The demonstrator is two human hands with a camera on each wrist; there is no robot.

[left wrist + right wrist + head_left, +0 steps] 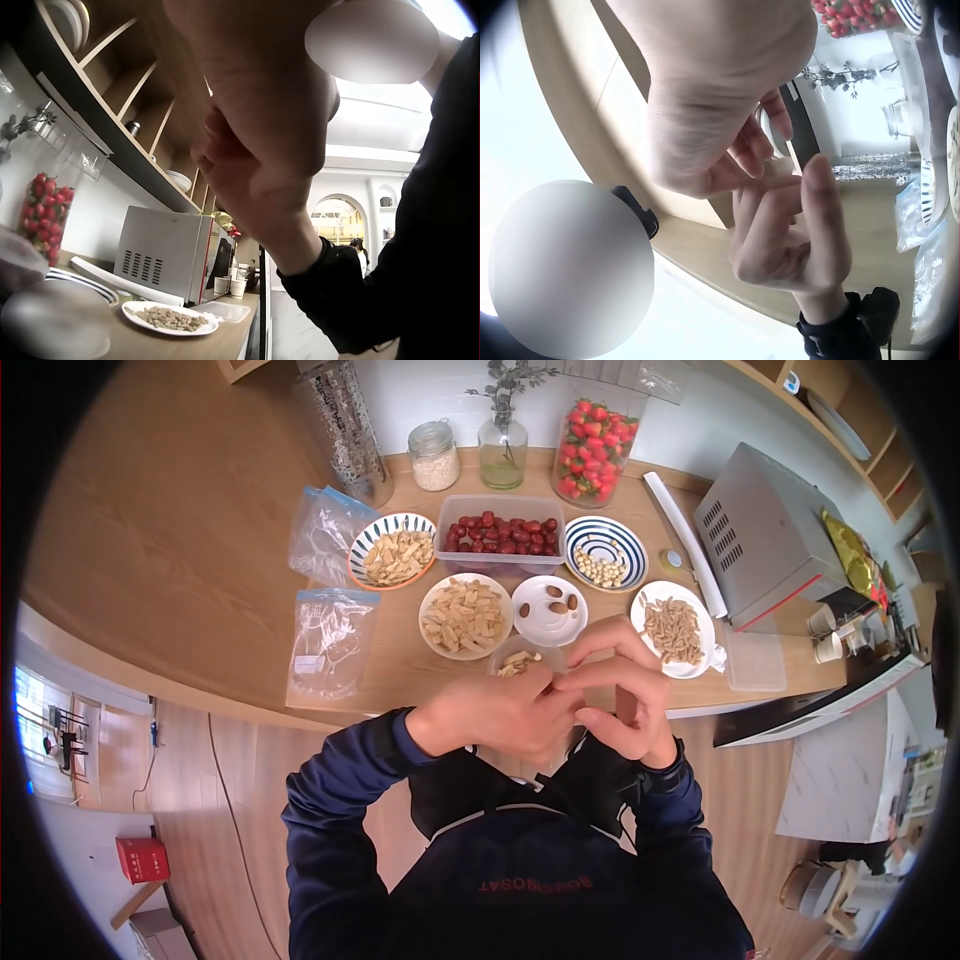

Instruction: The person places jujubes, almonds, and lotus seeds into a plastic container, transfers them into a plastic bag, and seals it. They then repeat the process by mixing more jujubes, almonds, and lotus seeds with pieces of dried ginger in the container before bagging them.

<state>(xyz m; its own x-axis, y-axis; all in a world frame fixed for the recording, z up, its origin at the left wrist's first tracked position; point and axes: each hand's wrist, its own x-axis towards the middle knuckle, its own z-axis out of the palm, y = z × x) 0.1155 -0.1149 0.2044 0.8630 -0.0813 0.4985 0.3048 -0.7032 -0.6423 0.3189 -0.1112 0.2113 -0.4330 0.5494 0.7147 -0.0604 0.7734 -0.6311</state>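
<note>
Over the front edge of the table, my left hand (505,710) and right hand (648,695) meet at the fingertips. Bent fingers show on both, and the right thumb stands apart below its fingers. Whatever lies between the fingertips is hidden, so I cannot tell if they hold anything. Just behind them sits a small clear bowl (497,662) with pale slices (518,663), partly covered by the left hand. Nearest beyond are a white saucer (533,625) with several brown nuts, a plate of pale chopped strips (465,617) and a white plate of light-brown pieces (672,630).
A plastic box of red dates (500,538) stands between a bowl of pale slices (398,556) and a striped plate (610,535) with pale seeds. Clear bags (330,640) lie left. Behind are jars, a strawberry container (595,455) and, right, a grey microwave (765,540).
</note>
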